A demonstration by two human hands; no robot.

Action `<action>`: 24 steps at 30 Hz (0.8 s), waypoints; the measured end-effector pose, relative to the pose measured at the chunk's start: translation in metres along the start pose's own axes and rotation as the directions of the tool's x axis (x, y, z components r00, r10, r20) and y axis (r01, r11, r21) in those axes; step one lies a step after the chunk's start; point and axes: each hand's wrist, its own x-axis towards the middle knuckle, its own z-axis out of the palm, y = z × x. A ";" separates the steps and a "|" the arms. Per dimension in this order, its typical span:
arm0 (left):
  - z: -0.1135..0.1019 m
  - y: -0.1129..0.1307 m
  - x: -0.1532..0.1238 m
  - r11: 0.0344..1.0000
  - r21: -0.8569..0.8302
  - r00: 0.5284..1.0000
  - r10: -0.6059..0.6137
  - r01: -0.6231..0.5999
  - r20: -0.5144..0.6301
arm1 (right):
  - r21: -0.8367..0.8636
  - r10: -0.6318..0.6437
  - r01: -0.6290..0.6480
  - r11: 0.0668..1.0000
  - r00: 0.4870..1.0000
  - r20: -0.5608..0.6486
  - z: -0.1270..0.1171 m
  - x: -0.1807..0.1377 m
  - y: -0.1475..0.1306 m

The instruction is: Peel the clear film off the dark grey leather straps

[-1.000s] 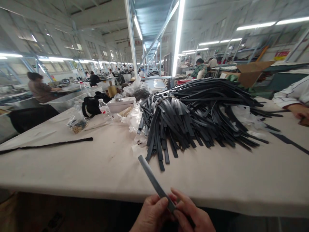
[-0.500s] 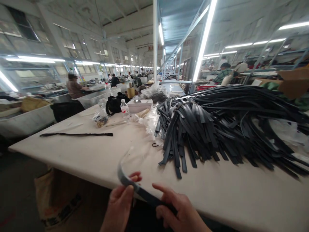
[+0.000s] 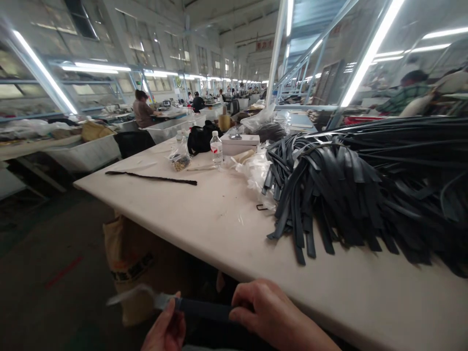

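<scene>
A dark strap (image 3: 204,309) stretches between my two hands, just off the table's front edge. My left hand (image 3: 166,329) pinches it where a pale, see-through strip (image 3: 137,292) meets the dark part; the strip's loose end curls away to the left, blurred. Farther along the strap, my right hand (image 3: 265,312) is closed around it with the fingers curled. To the right on the table lies a big bundle of similar dark straps (image 3: 329,190), their cut ends fanned towards me.
The pale table (image 3: 219,234) carries a thin black strip (image 3: 151,178), a water bottle (image 3: 216,150), a bag of small parts (image 3: 180,162), a black bag (image 3: 201,140) and a white box (image 3: 239,144). Below the edge hangs a brown sack (image 3: 127,273). A person (image 3: 142,109) sits at the far left.
My view has turned left. Both hands have moved lower with the strap, off the table's edge. The strap now lies nearly level, and my right hand's forefinger has curled in.
</scene>
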 end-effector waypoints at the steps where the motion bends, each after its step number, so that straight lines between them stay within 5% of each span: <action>1: 0.008 0.000 -0.003 1.000 -0.022 1.000 0.006 -0.006 -0.009 | -0.040 0.020 -0.021 0.999 1.000 -0.022 -0.002 -0.003 0.001; 9: 0.060 -0.032 -0.030 0.988 0.039 0.973 -0.151 0.147 0.173 | -0.112 0.073 -0.087 0.990 0.989 -0.126 0.020 0.006 -0.007; 17: 0.058 -0.025 -0.012 0.998 0.024 0.988 -0.060 0.057 0.141 | 0.093 0.111 -0.106 0.990 0.992 -0.052 -0.001 -0.025 0.009; 24: 0.063 -0.043 -0.016 0.980 0.111 0.950 -0.188 0.165 0.250 | -0.028 -0.015 0.013 1.000 0.997 -0.074 0.032 0.005 -0.001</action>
